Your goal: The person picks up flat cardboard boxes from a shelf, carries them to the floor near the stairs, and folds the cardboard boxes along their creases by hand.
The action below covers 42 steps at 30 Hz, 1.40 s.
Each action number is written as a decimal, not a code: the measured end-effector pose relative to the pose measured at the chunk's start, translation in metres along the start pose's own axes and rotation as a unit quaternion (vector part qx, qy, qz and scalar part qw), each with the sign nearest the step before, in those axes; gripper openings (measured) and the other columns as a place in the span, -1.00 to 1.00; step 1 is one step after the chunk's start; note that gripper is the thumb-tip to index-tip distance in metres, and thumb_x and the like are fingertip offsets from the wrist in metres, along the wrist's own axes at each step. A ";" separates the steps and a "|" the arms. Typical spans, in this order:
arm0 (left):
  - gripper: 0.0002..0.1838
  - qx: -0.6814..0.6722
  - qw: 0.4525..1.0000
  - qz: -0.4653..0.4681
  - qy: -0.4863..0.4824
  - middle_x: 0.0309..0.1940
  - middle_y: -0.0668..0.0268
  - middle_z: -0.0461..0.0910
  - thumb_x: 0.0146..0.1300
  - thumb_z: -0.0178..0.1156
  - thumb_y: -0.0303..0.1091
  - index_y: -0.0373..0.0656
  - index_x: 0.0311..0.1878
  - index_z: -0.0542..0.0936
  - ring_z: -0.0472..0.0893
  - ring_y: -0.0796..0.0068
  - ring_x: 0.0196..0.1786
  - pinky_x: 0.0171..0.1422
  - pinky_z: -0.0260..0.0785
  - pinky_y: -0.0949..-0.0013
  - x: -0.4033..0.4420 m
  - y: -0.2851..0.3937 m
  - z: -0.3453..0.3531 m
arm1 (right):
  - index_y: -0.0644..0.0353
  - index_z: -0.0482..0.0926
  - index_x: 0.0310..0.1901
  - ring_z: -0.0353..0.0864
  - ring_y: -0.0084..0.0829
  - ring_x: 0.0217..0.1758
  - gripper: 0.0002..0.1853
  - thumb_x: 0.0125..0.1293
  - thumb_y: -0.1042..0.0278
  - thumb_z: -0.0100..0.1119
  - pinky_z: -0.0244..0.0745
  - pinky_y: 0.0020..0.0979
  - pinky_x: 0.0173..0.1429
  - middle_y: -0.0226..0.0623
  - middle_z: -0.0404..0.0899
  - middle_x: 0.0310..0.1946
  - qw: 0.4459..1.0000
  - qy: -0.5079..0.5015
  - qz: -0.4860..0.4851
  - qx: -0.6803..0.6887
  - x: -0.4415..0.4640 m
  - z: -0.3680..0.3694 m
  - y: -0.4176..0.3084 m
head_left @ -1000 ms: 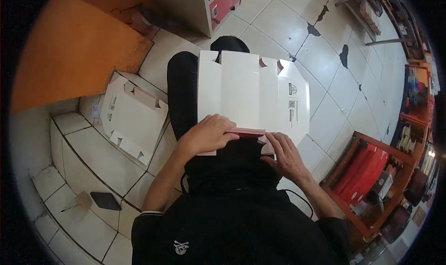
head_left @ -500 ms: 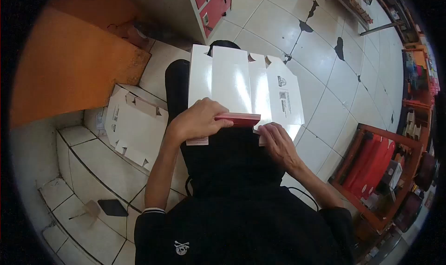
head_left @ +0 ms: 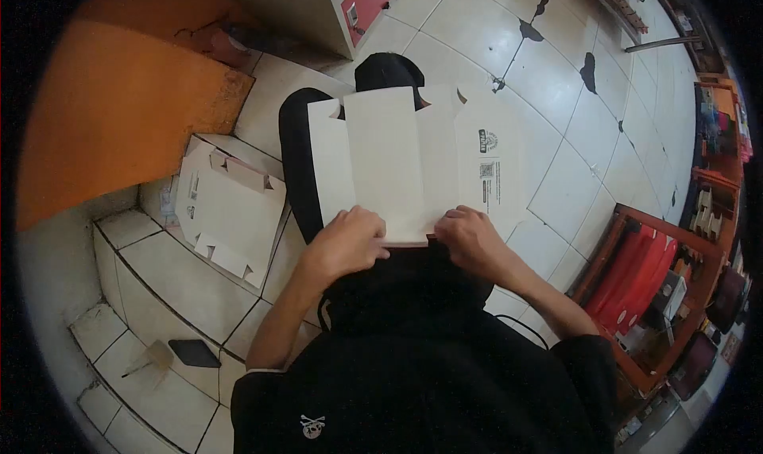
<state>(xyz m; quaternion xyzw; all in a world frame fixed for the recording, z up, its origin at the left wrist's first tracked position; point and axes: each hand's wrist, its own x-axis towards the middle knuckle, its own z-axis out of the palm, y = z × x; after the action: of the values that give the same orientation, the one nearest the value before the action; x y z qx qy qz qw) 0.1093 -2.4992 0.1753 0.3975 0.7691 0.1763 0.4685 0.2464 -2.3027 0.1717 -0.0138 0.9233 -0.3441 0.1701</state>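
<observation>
A creased white cardboard sheet (head_left: 385,160) with notched edges lies across my lap, its black print towards the right. My left hand (head_left: 350,243) grips the near edge at the left, fingers curled over the card and thumb pointing inward. On the right part of the same edge my right hand (head_left: 469,239) is closed, with its fingers bent on the card. Between the hands the edge shows a thin pinkish strip. To the left, on a tiled ledge, rests another printed cardboard piece (head_left: 230,207) with notches.
An orange panel (head_left: 119,112) stands at the upper left, beside a cabinet with red drawers (head_left: 369,13). A dark flat object (head_left: 195,353) lies on the lower-left tiles. Red items (head_left: 636,283) sit in a wooden-framed case at the right.
The raised pink-sided flap at the near edge has come down between my hands. My right hand has moved in to the left onto the edge, and the sheet's panels look more angled.
</observation>
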 end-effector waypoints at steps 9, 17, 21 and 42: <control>-0.79 -0.073 0.997 0.006 -0.023 -0.40 0.01 0.62 0.02 0.28 -0.45 -0.28 -0.23 0.65 0.64 0.14 -0.32 -0.18 0.45 0.23 0.003 -0.025 -0.010 | 0.26 0.53 -0.34 0.59 -0.05 -0.31 -0.86 0.09 0.39 0.19 0.45 -0.09 -0.20 -0.11 0.55 -0.45 0.991 -0.108 0.030 -0.079 0.021 -0.010 -0.007; -0.54 0.079 0.884 -0.018 0.461 0.20 0.07 0.32 0.10 0.19 -0.53 -0.22 0.14 0.45 0.32 0.07 0.28 0.39 0.15 0.10 -0.013 -0.017 -0.002 | 0.20 0.38 0.01 0.59 0.02 -0.25 -0.64 0.14 0.47 0.08 0.45 -0.05 -0.19 -0.01 0.58 -0.32 0.998 0.020 0.063 0.007 0.061 0.002 -0.038; -0.29 -0.312 0.778 0.031 0.545 0.25 0.01 0.20 0.24 0.21 -0.37 -0.25 0.37 0.08 0.34 0.18 0.25 0.31 0.23 0.19 -0.012 -0.004 0.029 | 0.25 0.49 -0.10 0.60 0.05 -0.32 -0.72 0.11 0.45 0.11 0.46 -0.06 -0.21 0.05 0.60 -0.40 0.986 0.149 0.075 0.031 0.093 -0.030 -0.031; -0.48 -0.555 0.811 0.029 0.182 -0.19 0.25 0.57 0.00 0.32 -0.39 -0.35 0.05 0.42 0.60 0.46 -0.21 -0.02 0.46 0.43 0.015 -0.158 -0.031 | 0.28 0.35 0.23 0.56 -0.31 -0.09 -0.41 0.38 -0.06 0.02 0.50 -0.33 0.01 -0.08 0.50 -0.02 0.927 0.257 0.201 0.184 0.061 -0.066 0.072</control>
<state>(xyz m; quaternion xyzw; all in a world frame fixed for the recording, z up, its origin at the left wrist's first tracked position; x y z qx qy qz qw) 0.0086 -2.5832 0.0804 0.0528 0.6001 0.6554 0.4555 0.1741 -2.2147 0.1535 0.2927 0.8393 -0.4580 -0.0075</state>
